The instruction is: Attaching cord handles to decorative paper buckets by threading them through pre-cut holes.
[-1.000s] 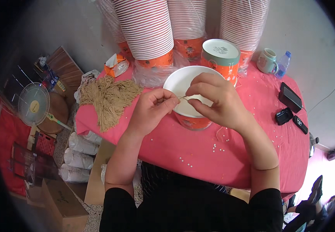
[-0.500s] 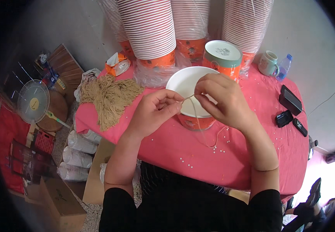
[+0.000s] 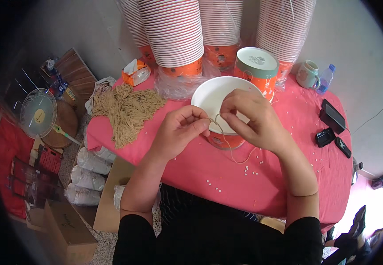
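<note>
A thin tan cord (image 3: 231, 150) runs between my two hands, and its slack hangs past the front of a bucket onto the table. My left hand (image 3: 180, 131) pinches it between thumb and forefinger. Close by on the right, my right hand (image 3: 254, 118) pinches the cord too, and a small loop shows between the fingertips. Under and behind both hands stands a paper bucket (image 3: 206, 90), white inside and orange-red outside. Its inside is partly hidden by my right hand. To the left lies a heap of tan cords (image 3: 127, 112).
Tall stacks of paper buckets (image 3: 171, 33) in plastic line the back of the pink-covered table (image 3: 191, 176), beside an upturned bucket (image 3: 257, 59). A mug (image 3: 307, 74), a bottle (image 3: 326, 78) and a black box (image 3: 332, 115) are at right. Small white dots are scattered around.
My right fingertips have shifted slightly down and left, and the cord between the hands has gone from stretched to a small slack loop. The hanging length has moved up a little.
</note>
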Motion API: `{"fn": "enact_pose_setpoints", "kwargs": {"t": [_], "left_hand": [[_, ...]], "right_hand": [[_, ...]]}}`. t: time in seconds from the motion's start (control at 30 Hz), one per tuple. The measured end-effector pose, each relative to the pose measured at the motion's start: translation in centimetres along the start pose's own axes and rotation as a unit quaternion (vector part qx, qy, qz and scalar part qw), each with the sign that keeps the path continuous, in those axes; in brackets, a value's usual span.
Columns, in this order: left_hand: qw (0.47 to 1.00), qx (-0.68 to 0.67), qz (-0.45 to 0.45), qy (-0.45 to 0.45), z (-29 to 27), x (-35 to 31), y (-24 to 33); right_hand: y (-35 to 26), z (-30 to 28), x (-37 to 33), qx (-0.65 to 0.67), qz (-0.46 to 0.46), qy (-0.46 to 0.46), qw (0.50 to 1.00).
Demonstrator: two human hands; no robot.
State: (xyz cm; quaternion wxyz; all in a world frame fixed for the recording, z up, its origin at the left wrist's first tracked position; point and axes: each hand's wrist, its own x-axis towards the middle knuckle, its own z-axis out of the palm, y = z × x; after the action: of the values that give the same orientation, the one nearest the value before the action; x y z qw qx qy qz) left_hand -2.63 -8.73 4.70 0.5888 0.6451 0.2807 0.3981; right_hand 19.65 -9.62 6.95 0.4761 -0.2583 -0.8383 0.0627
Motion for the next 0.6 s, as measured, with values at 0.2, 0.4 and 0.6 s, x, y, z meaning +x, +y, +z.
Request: {"fn": "enact_pose_setpoints", "kwargs": {"t": [0.2,0.4,0.6], "left_hand": [[1.0,0.004,-0.002,0.009,0.4,-0.4,-0.4],[1.0,0.006,0.013,0.019,0.4,-0.6,-0.8],[0.999,0.023,0.036,0.031,0.6,-0.5,-1.5]], "right_hand": [[0.0,0.8,-0.3,-0.006,0.003,-0.036,0.999],[0.2,1.1,-0.4,-0.005,0.007,-0.049,0.999],[0.2,1.4,-0.3,0.022,0.019,-0.056,0.998]]}}
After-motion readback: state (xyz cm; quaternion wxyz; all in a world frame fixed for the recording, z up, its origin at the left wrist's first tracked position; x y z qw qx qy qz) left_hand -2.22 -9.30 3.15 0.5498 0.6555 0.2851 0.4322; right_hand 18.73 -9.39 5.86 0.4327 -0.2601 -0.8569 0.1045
